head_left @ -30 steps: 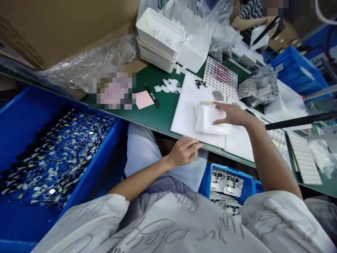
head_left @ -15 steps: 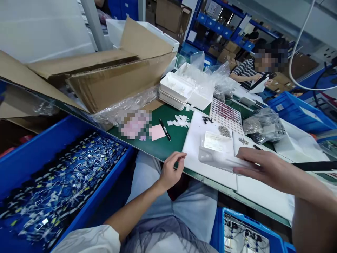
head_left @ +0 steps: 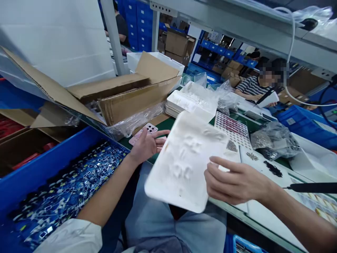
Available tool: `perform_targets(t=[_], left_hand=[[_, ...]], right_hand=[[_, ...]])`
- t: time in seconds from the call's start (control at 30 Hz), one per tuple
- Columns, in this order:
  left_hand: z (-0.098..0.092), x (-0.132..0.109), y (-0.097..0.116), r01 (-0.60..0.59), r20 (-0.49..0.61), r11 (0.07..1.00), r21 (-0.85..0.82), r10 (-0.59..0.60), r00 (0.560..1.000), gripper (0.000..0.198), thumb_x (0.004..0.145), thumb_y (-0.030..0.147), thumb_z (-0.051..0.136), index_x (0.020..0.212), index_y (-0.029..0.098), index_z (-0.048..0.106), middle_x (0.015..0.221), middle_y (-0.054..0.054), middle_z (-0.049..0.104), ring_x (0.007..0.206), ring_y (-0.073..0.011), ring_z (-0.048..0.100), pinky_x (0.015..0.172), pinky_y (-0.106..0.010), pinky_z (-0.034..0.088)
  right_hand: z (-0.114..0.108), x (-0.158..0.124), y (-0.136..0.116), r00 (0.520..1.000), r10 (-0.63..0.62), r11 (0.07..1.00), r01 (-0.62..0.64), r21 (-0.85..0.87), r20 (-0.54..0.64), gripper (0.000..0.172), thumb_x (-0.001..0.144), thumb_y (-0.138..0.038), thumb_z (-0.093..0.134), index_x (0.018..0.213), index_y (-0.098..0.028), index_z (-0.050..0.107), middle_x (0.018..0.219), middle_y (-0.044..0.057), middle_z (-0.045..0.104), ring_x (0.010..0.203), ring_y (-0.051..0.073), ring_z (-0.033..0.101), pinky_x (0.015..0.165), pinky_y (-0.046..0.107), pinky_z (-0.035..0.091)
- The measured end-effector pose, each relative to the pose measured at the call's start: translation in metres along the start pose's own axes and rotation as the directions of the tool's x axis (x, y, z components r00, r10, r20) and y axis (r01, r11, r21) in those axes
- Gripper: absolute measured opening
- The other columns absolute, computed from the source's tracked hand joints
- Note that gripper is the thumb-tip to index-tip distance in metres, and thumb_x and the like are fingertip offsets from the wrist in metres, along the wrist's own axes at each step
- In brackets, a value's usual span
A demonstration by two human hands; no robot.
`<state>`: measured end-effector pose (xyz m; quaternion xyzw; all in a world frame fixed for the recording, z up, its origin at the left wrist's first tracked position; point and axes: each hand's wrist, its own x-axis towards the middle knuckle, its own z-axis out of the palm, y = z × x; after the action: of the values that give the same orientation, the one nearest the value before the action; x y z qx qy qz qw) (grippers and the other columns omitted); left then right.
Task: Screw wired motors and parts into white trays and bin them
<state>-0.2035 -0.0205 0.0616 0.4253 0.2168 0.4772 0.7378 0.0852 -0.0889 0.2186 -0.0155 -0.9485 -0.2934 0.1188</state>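
A shallow white plastic tray (head_left: pixel 181 165) is tilted up over the front edge of the table, with uneven bumps across its face. My right hand (head_left: pixel 234 181) grips it by its right side, fingers lying against the face. To the left of the tray, my left hand (head_left: pixel 147 146) has its fingers apart and holds nothing. Just behind that hand lies a pink phone (head_left: pixel 149 128) with dark camera lenses. The tray hides much of the white work mat, and the left hand partly covers the pink paper.
A blue bin (head_left: pixel 86 140) of small wired parts stands at left, below an open cardboard box (head_left: pixel 137 102). Small metal pieces (head_left: pixel 252 156), black pieces (head_left: pixel 273 168) and a black electric screwdriver (head_left: pixel 313 187) are at right. A co-worker (head_left: pixel 252 86) sits across the table.
My right hand has lifted the white tray off the mat and swung it left, tilting it up. My left hand has moved left, towards the phone, and its fingers have spread.
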Motion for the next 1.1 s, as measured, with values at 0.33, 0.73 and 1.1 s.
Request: perform_targets(t=[0.33,0.73,1.1], left_hand=[[0.059,-0.067,-0.026,0.144,0.287,0.985,0.099,-0.167,0.943,0.101,0.083,0.052,0.084,0.166,0.037,0.03,0.171,-0.009,0.04,0.149,-0.0334,0.051,0.115,-0.037,0.049],[0.055,-0.041,-0.023,0.094,-0.005,0.993,0.077,-0.094,0.996,0.068,0.096,0.072,0.054,0.146,0.027,0.061,0.148,-0.009,0.066,0.133,-0.0308,0.065,0.102,-0.038,0.059],[0.035,-0.019,-0.137,-0.27,0.095,0.438,0.858,0.382,0.919,0.026,0.102,0.036,0.054,0.11,0.019,0.073,0.101,-0.009,0.078,0.092,-0.0202,0.073,0.086,-0.034,0.057]], right_hand=[[0.006,-0.047,0.009,0.997,-0.081,0.996,0.081,0.048,-0.011,0.023,0.101,-0.029,0.057,0.11,-0.015,0.072,0.131,0.003,0.068,0.122,0.017,0.066,0.102,0.035,0.066],[-0.003,-0.057,0.019,0.999,-0.051,0.988,0.052,-0.148,0.009,0.01,0.099,-0.017,0.059,0.103,-0.016,0.068,0.126,0.006,0.07,0.113,0.015,0.065,0.099,0.032,0.063],[0.053,0.036,0.1,0.465,0.747,0.59,-0.794,-0.149,0.476,0.035,0.107,-0.042,0.037,0.123,-0.013,0.05,0.101,0.01,0.064,0.067,0.012,0.045,0.061,0.026,0.025]])
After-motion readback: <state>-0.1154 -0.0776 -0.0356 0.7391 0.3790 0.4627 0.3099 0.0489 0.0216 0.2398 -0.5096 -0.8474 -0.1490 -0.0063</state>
